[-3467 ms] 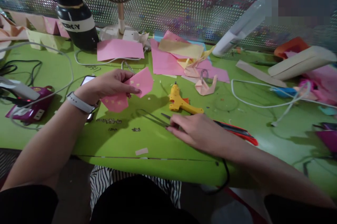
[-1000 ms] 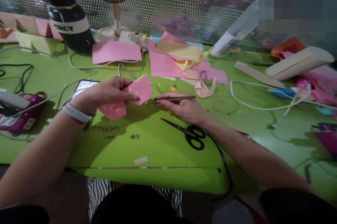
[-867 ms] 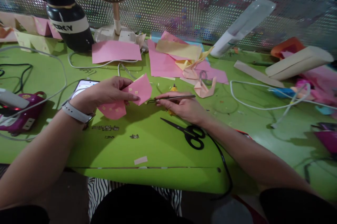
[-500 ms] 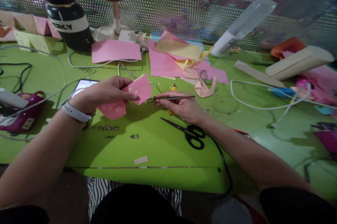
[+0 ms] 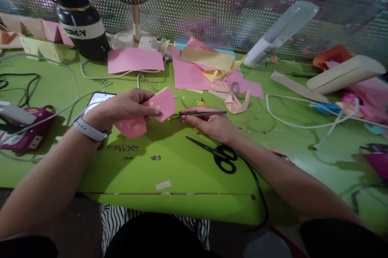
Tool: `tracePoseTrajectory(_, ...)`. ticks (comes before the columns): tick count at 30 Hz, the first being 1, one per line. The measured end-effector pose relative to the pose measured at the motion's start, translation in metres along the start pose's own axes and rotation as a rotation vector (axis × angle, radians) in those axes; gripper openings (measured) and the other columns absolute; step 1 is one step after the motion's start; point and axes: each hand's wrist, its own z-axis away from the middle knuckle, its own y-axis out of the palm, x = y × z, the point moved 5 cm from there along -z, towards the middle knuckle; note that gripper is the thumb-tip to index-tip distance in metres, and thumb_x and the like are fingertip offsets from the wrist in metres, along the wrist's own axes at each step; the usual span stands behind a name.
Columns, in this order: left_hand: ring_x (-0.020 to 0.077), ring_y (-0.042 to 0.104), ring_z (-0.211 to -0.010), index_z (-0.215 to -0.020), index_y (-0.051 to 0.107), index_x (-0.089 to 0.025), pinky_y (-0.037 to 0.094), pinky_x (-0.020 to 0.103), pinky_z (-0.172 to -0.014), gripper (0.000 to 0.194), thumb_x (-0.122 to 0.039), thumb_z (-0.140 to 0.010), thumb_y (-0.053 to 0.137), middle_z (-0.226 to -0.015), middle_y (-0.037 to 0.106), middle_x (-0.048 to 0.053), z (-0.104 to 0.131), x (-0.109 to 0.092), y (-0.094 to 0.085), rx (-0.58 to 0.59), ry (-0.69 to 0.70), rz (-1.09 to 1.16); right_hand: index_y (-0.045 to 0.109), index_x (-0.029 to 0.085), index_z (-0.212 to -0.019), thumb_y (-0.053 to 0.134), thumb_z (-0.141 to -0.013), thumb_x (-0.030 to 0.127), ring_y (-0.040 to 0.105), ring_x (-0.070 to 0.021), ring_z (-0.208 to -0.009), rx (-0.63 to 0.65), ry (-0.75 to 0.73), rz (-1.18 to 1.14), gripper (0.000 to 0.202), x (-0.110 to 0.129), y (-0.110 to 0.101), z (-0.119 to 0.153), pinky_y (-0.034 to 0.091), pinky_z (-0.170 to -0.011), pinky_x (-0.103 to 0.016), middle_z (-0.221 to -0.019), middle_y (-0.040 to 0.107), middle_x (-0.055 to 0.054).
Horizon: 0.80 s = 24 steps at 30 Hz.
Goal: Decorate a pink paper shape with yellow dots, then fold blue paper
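Note:
Between its thumb and fingers my left hand [image 5: 130,104] holds a piece of pink paper [image 5: 165,104] dotted with small pale squares. My right hand [image 5: 209,122] grips metal tweezers [image 5: 209,113], whose tips point left near the paper's right edge. A tiny pale piece seems to be at the tips. Partly hidden behind my right hand is a yellow bottle [image 5: 200,106]. Black scissors [image 5: 224,157] lie open just below that hand. Small dark bits [image 5: 123,148] are spread on the green table [image 5: 182,173] below my left hand, near a pale strip [image 5: 163,185].
A phone [image 5: 98,98] lies behind my left wrist. Farther back are a black bottle [image 5: 81,27], a fan [image 5: 136,21], pink sheets [image 5: 136,60] and folded paper [image 5: 236,102]. White cable [image 5: 291,125] loops at right; a purple power strip [image 5: 33,128] is at left.
The whole view has shifted slightly, so everything appears a little farther right. Both hands keep nearly the same pose and hold the same things.

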Motion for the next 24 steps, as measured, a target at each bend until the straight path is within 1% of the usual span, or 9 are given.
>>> tracePoseTrajectory(3, 0.0131, 0.062, -0.071, -0.090, 0.068, -0.020, 0.043, 0.023, -0.060, 0.023, -0.037, -0.076, 0.072, -0.087, 0.071, 0.002, 0.0004, 0.0001, -0.0001, -0.002, -0.013, -0.003, 0.073, 0.022, -0.104, 0.066, -0.086, 0.044, 0.072, -0.0192, -0.088, 0.011, -0.015, -0.006, 0.030, 0.0007, 0.0006, 0.0003, 0.061, -0.077, -0.035, -0.094, 0.076, -0.005)
tracePoseTrajectory(5, 0.0130, 0.062, -0.071, -0.090, 0.069, -0.020, 0.043, 0.023, -0.059, 0.022, -0.037, -0.076, 0.072, -0.087, 0.071, 0.002, 0.0007, -0.0003, 0.0002, 0.001, -0.019, 0.004, 0.073, 0.021, -0.104, 0.065, -0.086, 0.044, 0.072, -0.0194, -0.088, 0.007, -0.019, -0.006, 0.030, 0.0010, 0.0003, 0.0007, 0.061, -0.078, -0.036, -0.094, 0.076, -0.005)
tracePoseTrajectory(12, 0.0138, 0.063, -0.074, -0.091, 0.070, -0.020, 0.046, 0.023, -0.061, 0.023, -0.036, -0.075, 0.071, -0.090, 0.072, 0.003, 0.0015, -0.0018, 0.0012, -0.004, -0.030, 0.013, 0.073, 0.020, -0.104, 0.066, -0.086, 0.045, 0.073, -0.0190, -0.086, -0.004, -0.014, -0.054, 0.031, -0.0020, 0.0028, 0.0032, 0.062, -0.076, -0.034, -0.092, 0.077, -0.005)
tracePoseTrajectory(16, 0.0122, 0.062, -0.071, -0.091, 0.070, -0.019, 0.044, 0.021, -0.059, 0.022, -0.034, -0.076, 0.072, -0.088, 0.072, 0.003, 0.0017, -0.0008, 0.0012, -0.012, -0.044, 0.013, 0.073, 0.021, -0.104, 0.066, -0.085, 0.046, 0.073, -0.0189, -0.087, -0.012, -0.018, -0.082, 0.032, -0.0037, 0.0057, 0.0028, 0.062, -0.076, -0.035, -0.093, 0.077, -0.006)
tracePoseTrajectory(20, 0.0109, 0.059, -0.069, -0.090, 0.070, -0.018, 0.042, 0.021, -0.059, 0.021, -0.033, -0.075, 0.073, -0.086, 0.070, 0.002, 0.0015, -0.0020, 0.0014, -0.012, -0.043, 0.026, 0.073, 0.019, -0.102, 0.065, -0.085, 0.048, 0.074, -0.0195, -0.084, -0.012, -0.012, -0.080, 0.034, -0.0032, 0.0062, 0.0021, 0.062, -0.072, -0.035, -0.091, 0.077, -0.007)
tracePoseTrajectory(24, 0.0101, 0.057, -0.065, -0.086, 0.070, -0.017, 0.040, 0.021, -0.056, 0.020, -0.033, -0.075, 0.073, -0.082, 0.069, 0.002, 0.0017, -0.0034, 0.0014, -0.024, -0.061, 0.006, 0.072, 0.018, -0.100, 0.067, -0.084, 0.046, 0.074, -0.0200, -0.085, -0.056, -0.028, -0.093, 0.032, 0.0001, 0.0016, 0.0037, 0.062, -0.075, -0.035, -0.091, 0.076, -0.007)
